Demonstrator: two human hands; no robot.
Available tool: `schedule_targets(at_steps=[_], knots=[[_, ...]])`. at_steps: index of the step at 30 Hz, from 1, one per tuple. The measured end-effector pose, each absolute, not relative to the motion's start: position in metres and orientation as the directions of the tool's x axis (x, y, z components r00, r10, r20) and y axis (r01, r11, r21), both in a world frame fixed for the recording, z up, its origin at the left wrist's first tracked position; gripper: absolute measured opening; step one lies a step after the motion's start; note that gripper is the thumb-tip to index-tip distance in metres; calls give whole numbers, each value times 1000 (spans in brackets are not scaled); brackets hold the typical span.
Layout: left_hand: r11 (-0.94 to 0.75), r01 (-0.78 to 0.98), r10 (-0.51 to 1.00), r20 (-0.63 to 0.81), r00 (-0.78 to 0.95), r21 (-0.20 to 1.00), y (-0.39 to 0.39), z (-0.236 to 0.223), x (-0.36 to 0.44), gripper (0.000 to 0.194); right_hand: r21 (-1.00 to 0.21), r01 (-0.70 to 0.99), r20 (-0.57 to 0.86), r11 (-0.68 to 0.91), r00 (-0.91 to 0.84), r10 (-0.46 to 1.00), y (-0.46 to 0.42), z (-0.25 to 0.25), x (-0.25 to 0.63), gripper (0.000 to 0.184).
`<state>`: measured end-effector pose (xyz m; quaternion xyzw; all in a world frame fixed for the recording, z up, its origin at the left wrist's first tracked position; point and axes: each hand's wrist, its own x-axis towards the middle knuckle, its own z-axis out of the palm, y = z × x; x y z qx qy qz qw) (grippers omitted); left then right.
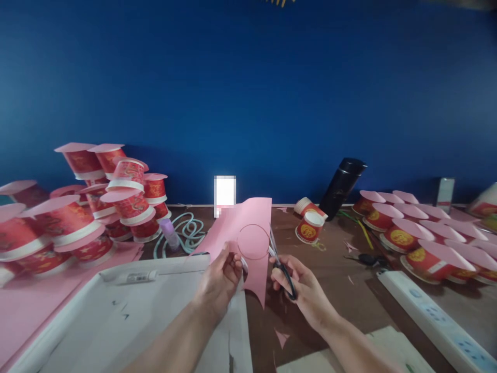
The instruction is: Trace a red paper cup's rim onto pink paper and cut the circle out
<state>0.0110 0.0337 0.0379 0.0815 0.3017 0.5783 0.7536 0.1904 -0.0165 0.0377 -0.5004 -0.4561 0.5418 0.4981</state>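
Observation:
A sheet of pink paper [251, 217] with a drawn circle stands raised in front of me. My left hand [223, 274] is closed, its fingers pinching the paper at its left, just below the circle. In my right hand [301, 287] is a pair of scissors [288, 282] with black handles, my fingers in the loops. Their blades point up along the paper's right edge, close to the circle; whether they touch the paper I cannot tell. A small pale thing shows beside my left fingertips, too unclear to name.
Red paper cups [126, 204] topped with pink paper are stacked at left, others [425, 259] stand in rows at right. A black flask [344, 189], a loose cup [310, 227], a power strip [435, 316], a glue stick [137, 277], a coiled cord [190, 228] and paper scraps [281, 338] lie around.

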Motion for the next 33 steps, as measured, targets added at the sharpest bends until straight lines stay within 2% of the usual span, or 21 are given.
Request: schedule_targets(at_steps=[14, 24, 33], knots=[[323, -827, 910, -391, 138, 461, 31, 41, 11, 13, -994, -79, -73, -71, 23, 997, -16, 40, 190, 46], [327, -824, 902, -412, 127, 463, 31, 41, 12, 11, -997, -44, -59, -58, 26, 998, -14, 37, 192, 39], [329, -783, 913, -391, 120, 528, 32, 37, 12, 8, -997, -42, -72, -71, 42, 996, -14, 37, 192, 44]])
